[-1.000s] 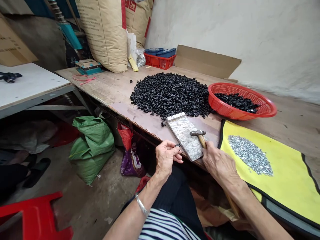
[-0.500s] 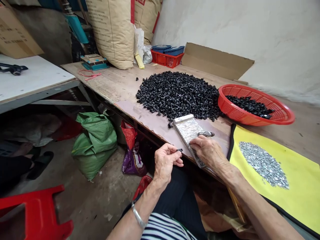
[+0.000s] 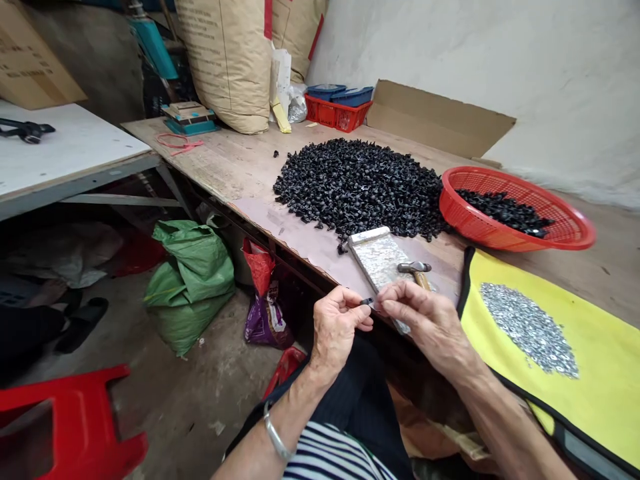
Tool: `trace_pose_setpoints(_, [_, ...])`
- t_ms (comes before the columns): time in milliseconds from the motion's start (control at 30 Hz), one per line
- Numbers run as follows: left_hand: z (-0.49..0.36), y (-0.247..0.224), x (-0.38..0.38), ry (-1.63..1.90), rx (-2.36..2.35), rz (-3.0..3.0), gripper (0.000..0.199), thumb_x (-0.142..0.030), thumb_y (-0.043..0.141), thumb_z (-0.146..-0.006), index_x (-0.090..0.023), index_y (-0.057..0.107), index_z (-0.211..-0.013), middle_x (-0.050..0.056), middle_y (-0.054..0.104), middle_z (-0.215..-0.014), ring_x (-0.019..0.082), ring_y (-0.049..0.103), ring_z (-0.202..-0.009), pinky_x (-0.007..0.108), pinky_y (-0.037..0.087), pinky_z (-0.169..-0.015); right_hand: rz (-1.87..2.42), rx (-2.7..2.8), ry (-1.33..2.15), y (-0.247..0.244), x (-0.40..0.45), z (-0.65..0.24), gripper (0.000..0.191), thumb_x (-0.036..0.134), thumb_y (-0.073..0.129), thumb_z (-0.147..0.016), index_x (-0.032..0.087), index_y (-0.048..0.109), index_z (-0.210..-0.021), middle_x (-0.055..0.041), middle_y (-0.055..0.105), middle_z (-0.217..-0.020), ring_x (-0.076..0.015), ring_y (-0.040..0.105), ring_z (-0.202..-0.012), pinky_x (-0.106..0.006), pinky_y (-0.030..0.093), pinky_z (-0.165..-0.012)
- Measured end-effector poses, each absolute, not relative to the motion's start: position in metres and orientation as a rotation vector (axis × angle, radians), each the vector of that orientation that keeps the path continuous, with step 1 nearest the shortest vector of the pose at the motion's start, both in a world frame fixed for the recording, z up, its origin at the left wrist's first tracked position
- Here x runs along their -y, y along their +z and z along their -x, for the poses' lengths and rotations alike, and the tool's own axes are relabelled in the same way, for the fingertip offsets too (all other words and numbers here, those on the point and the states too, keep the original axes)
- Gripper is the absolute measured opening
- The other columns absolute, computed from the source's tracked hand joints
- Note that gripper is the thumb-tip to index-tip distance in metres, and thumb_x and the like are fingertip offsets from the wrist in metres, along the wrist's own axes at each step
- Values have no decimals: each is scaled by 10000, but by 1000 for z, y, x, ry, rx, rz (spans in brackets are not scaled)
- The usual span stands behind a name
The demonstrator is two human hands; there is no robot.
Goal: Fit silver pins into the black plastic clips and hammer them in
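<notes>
Left hand half closed, thumb and forefinger pinching a small black plastic part at their tips, the other fingers curled in beneath. That part held just above the near edge of a wooden workbench, its long axis lying nearly level across the view, free end pointing right, toward the other hand. Right hand partly open, fingers loosely extended and tips reaching left to just beside the part; whether they touch it, impossible to tell, and no clear grip on anything. Beneath that hand, a mottled grey slab lying flat, long axis running diagonally from far left to near right, near end at the bench edge. On the slab's right, a small hammer with its metal head crosswise, wooden handle running down under the right hand. Farther along the bench, a broad heap of black plastic parts just past the slab's far end. Right of the heap, a red plastic basket holding more of the same parts. Nearer on the right, a yellow mat bearing a patch of small silver metal pieces. Around the left wrist, a silver bangle.
</notes>
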State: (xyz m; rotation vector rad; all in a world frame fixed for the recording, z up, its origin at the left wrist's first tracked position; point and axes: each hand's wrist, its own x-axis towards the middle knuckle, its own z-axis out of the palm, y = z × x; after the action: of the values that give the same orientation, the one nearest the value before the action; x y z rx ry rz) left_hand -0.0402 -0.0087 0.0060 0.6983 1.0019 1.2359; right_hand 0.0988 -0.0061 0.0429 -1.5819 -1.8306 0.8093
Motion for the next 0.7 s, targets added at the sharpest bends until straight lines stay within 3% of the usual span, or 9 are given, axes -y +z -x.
trace_pose_setpoints(100, [37,10,13,1220,-981,-734,107,-170,688,-628,-126,592,-647,-24,587,-530,121,597,-465,227,525,-470,1409,1517,906,39,19,-92,104,272,562,-788,196,564,-718,-14,589,-804,-136,532,-714,-259,421,-657])
trace_pose_setpoints(467, [30,12,19,1187,-976,-745,75,-134,680,-599,-128,607,-614,-28,588,-497,120,591,-451,217,519,-455,1394,1144,1090,25,26,-92,96,256,704,-665,184,658,-710,2,630,-735,-125,548,-682,-236,426,-618])
trace_pose_setpoints(700, [30,19,24,1175,-909,-758,48,-116,661,-614,-120,613,-613,5,627,-495,137,617,-485,222,527,-485,1312,879,1434,37,25,-98,186,247,778,-561,150,650,-655,3,611,-588,-119,551,-505,-255,443,-527])
